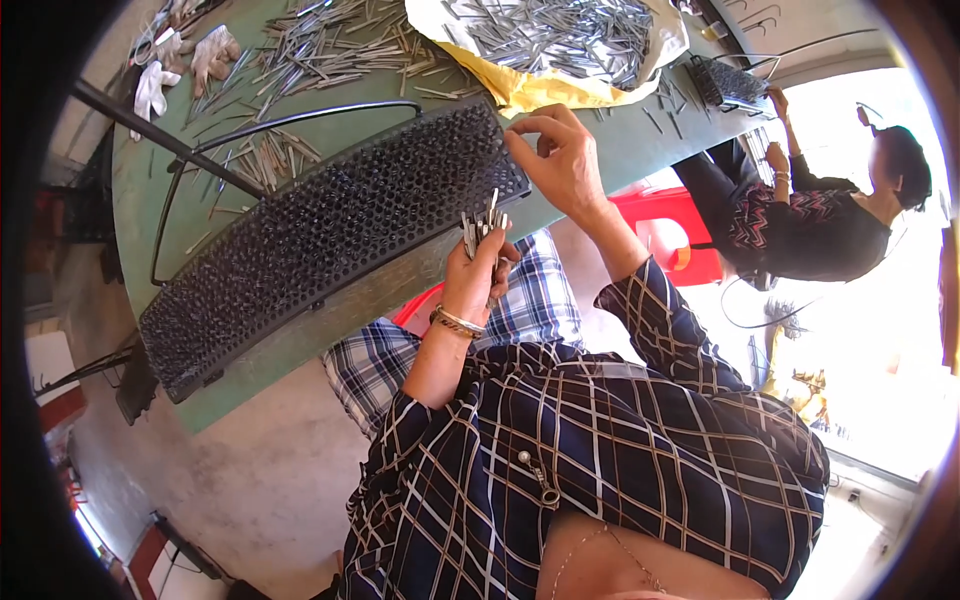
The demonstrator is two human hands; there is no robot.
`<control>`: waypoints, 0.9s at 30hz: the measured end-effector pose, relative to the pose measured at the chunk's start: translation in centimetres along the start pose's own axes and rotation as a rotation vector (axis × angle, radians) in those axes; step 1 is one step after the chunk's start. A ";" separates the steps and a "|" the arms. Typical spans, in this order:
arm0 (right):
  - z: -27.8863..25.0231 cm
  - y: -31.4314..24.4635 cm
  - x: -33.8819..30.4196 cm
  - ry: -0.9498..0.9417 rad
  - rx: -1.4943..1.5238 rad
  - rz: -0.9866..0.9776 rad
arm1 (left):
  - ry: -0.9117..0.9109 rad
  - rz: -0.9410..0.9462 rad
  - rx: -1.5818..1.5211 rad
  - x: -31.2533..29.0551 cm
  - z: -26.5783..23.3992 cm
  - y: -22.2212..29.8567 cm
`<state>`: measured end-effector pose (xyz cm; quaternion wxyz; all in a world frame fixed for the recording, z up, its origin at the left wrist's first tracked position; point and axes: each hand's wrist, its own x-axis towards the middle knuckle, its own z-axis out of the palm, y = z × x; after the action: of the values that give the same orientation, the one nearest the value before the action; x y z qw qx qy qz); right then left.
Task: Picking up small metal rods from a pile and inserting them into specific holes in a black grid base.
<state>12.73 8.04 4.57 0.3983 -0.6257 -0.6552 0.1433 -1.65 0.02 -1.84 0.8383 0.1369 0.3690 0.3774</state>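
A bundle of thin metal strips (485,224) stands up out of my left hand (473,280), whose fingers are wrapped round it just below the near edge of a long black rack (330,225). The rack is covered with rows of small round holes and lies slanted along the table's near side. At the rack's right end, my right hand (570,168) has its thumb and forefinger curled close together, the fingertips at the rack's edge. Whatever may be between those fingertips is too small to make out.
A green table (590,150) carries loose metal strips (330,45) and a yellow-edged sack (510,88) heaped with more strips. Gloves (212,58) lie far left. A dark metal rod (165,140) crosses behind the rack. At right, another person (810,220) sits at a smaller black rack (730,85).
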 end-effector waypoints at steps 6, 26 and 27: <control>0.6 1.0 -0.4 0.002 0.114 -0.097 | -0.001 0.006 0.033 -0.3 0.3 0.2; 0.6 3.1 -1.2 -0.062 -0.050 -0.463 | 0.054 0.072 0.156 -1.1 1.3 0.2; 0.5 2.8 -1.4 -0.070 0.088 -0.322 | 0.053 0.097 0.172 -1.1 1.1 0.2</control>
<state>14.22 7.37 1.82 0.4201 -0.4892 -0.7536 0.1279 -1.44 -0.59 -0.38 0.7940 0.2162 0.4151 0.3880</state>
